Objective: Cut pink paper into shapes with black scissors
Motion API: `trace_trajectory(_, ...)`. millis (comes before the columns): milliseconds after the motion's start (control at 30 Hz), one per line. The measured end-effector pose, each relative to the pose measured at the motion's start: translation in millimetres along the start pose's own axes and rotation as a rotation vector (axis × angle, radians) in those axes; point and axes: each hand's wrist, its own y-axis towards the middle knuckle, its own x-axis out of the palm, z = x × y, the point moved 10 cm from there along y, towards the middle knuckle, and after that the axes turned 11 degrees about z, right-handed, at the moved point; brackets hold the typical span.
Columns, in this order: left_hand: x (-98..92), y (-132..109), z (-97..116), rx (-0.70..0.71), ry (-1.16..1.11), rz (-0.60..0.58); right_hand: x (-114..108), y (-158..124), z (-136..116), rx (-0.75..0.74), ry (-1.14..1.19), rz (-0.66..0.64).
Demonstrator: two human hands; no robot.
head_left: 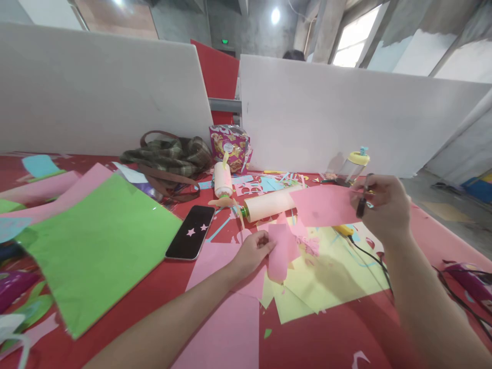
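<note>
My left hand (251, 251) pinches the edge of a small pink paper strip (278, 256) with a rounded lower end. Raised at the right, my right hand (388, 207) is closed on a slim, dark pen-like tool (361, 206) that points down. A larger pink paper piece (325, 205) reaches to the right fingers; whether they also grip it, I cannot tell. Below the left hand lies a pink sheet (226, 328), and yellow sheets (303, 302) spread to its right. Behind the strip, a cream paper-wrapped tube (269, 204) with a green end rests on its side.
A phone (190, 233) carries two pink paper stars. Left of it is a large green sheet (100, 241). Farther back are a second wrapped tube (223, 179), a plaid bag (172, 156), a snack bag (230, 146) and a yellow-lidded clear bottle (353, 166). A yellow corded tool (343, 230) lies near my right hand.
</note>
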Motion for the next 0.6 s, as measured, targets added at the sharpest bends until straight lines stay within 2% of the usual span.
trace_trajectory(67,-0.3,1,1,0.017,0.003,0.008,0,0,-4,0.032,0.088,0.049)
trace_trajectory(267,-4.9,-5,5,0.058,0.037,0.088,17,-14,8,0.191,0.184,0.008)
trace_trajectory(333,-7.3,-8,14,0.133,0.104,0.123,30,-23,17,0.258,0.18,-0.102)
trace_trajectory(467,-9.2,-17,43,0.408,0.3,0.198,68,-56,31,0.396,0.152,-0.471)
trace_trajectory(533,-4.6,-19,45,0.431,0.297,0.162,82,-70,28,0.396,0.179,-0.588)
trace_trajectory(600,3.5,-18,40,0.379,0.243,0.076,90,-80,21,0.38,0.242,-0.644)
